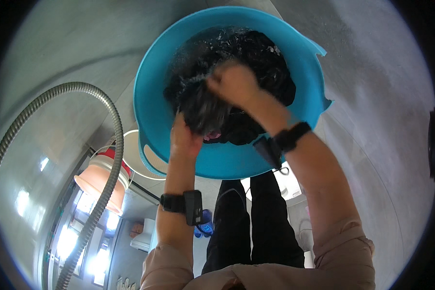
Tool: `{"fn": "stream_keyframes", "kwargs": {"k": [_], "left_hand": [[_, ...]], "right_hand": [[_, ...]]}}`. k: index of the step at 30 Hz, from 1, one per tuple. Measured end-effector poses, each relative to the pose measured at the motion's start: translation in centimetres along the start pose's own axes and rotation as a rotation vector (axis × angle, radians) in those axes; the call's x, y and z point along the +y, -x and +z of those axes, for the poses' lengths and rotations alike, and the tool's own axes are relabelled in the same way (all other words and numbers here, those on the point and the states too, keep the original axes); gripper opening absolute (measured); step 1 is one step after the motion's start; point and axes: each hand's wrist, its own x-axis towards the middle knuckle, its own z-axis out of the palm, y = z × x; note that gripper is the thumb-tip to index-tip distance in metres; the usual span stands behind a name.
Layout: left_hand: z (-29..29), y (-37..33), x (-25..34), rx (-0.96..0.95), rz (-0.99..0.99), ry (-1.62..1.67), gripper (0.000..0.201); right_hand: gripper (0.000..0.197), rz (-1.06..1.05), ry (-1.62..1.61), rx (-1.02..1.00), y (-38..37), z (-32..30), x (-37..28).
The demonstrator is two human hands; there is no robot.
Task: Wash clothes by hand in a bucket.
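A large turquoise tub (237, 166) holds dark wet cloth (270, 72) lying in water. My right hand (234, 83) is closed in a fist over the middle of the tub, gripping a bunched part of the black cloth; motion blurs it. Near the tub's front left wall, my left hand (184, 137) is closed on the near end of the same bunch, its fingers partly hidden by the fabric. Between the hands the cloth is smeared by movement. A small pink patch (212, 136) shows beside my left hand.
A ribbed metal shower hose (116, 140) arcs across the left side. Behind it are stacked peach and red basins (99, 181), and a cream basin (135, 159) sits by the tub's handle. Blue sandals (204, 227) lie near my legs. Grey walls rise on both sides.
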Motion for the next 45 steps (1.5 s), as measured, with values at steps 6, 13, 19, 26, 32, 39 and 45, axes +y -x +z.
{"fn": "stream_keyframes", "kwargs": {"k": [6,13,19,26,32,39,45], "left_hand": [[-3.3,-1.2,1.4,0.195,-0.056,-0.691,0.048],[-2.5,-3.7,2.7,0.057,-0.120,-0.037,0.050],[0.6,-1.4,1.7,0.071,-0.017,0.066,0.044],[0.5,-3.4,1.4,0.284,0.047,-0.382,0.056],[-1.7,-3.4,2.9,-0.160,0.031,0.167,0.045],[-2.1,-3.2,1.1,0.175,0.127,-0.388,0.039],[-3.6,-6.8,-2.9,0.210,0.605,-1.747,0.051]], "right_hand": [[0.061,0.197,0.450,0.012,-2.7,2.4,-1.3],[0.019,-0.049,-0.809,-0.262,1.0,1.8,-6.3],[0.030,-0.129,-0.033,0.350,-1.2,5.2,-1.8],[0.043,0.142,0.629,0.180,-3.5,4.7,2.3],[0.012,-0.168,-0.675,-0.049,1.5,3.2,-9.4],[0.029,-0.149,0.147,0.439,-4.5,4.1,2.5],[0.055,-0.254,0.400,-0.155,-1.7,5.7,2.2]]}}
